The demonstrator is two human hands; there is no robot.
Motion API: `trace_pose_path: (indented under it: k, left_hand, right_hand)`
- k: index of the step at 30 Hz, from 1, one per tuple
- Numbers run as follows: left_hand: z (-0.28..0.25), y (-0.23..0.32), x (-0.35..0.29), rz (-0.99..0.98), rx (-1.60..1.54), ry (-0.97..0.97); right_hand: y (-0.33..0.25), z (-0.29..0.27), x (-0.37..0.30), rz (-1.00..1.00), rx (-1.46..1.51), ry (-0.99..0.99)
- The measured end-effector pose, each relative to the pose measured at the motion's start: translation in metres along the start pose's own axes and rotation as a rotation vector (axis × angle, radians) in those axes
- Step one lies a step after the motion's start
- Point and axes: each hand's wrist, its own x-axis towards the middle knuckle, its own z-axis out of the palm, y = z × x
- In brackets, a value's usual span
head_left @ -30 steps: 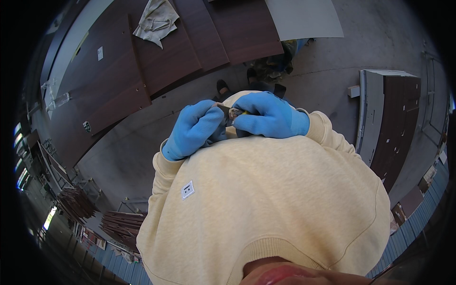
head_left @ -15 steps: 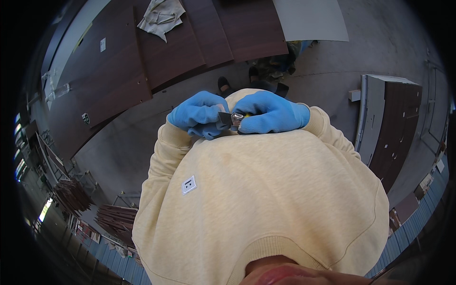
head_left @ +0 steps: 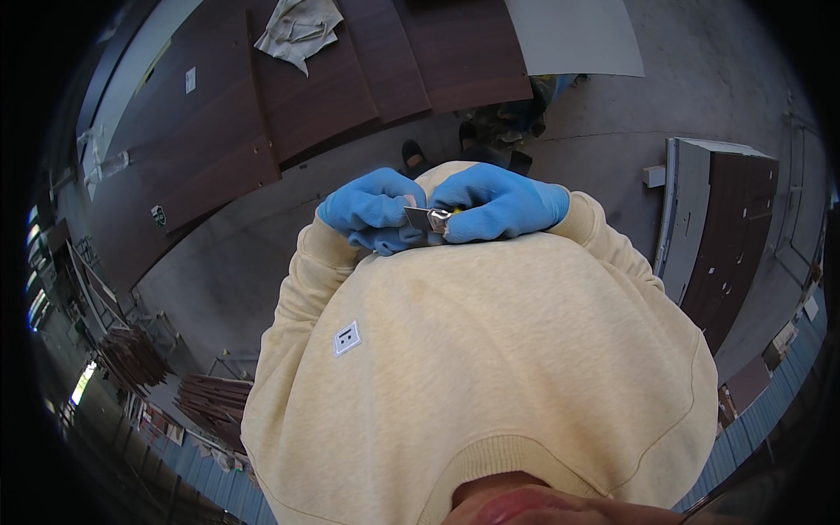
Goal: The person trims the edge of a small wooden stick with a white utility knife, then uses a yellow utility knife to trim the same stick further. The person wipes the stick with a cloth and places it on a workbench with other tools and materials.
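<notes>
Both my hands wear blue gloves and are close together in front of my chest. My right hand (head_left: 503,206) is closed around a small scraper (head_left: 420,219). Its flat grey blade points left from a shiny metal collar, and a bit of yellow shows by the grip; the rest of the handle is hidden in the glove. My left hand (head_left: 372,210) is curled beside the blade's end, with a small pinkish patch at its fingertips. Its fingers seem to meet at the blade, but what they hold is hidden.
Dark brown panels (head_left: 192,131) lie overlapped ahead, with a crumpled pale cloth (head_left: 299,33) on top and a light grey sheet (head_left: 573,39) beside them. A stack of boards (head_left: 722,227) stands at the right. More brown boards (head_left: 214,402) are piled at the lower left.
The scraper has turned slightly, so more of its blade and metal collar shows. My left hand has shifted a little to the right; both hands stay together.
</notes>
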Motion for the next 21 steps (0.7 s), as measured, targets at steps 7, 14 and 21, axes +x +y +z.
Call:
trace_pose_path:
  k: [7, 14, 21]
  left_hand:
    - [-0.010, -0.007, 0.004, 0.012, -0.003, -0.142]
    - [-0.009, -0.016, 0.004, 0.013, -0.001, -0.141]
    - [-0.013, -0.015, 0.008, -0.025, 0.023, -0.168]
  right_hand:
    - [0.001, -0.001, 0.001, 0.029, 0.081, -0.057]
    - [-0.002, -0.002, -0.003, 0.075, 0.159, -0.025]
    - [-0.003, -0.002, -0.006, 0.030, 0.113, -0.070]
